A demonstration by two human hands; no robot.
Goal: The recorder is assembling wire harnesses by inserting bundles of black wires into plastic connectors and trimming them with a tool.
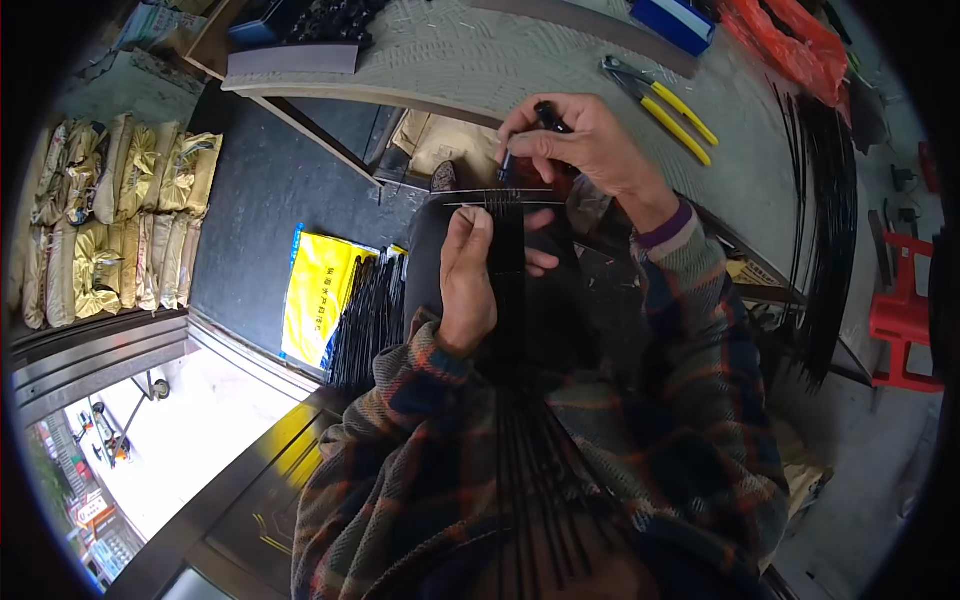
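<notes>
One hand (pixel 468 285) clamps rods (pixel 511 265), the right (pixel 572 140) pinches something black (pixel 547 115), beside a grey table (pixel 480 65).

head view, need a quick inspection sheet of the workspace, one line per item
surface: grey worktable, textured top, in use
job's things: black strands in front of the person; small black item
clutter: yellow-handled pliers, blue box and red plastic bag on the table
hands: right hand holds the small black item; left hand at the black strands, grip unclear
cables: nothing seen that is clearly a cable
surroundings: red stool at right; stacked gold-and-tan packages at left; yellow package lower
</notes>
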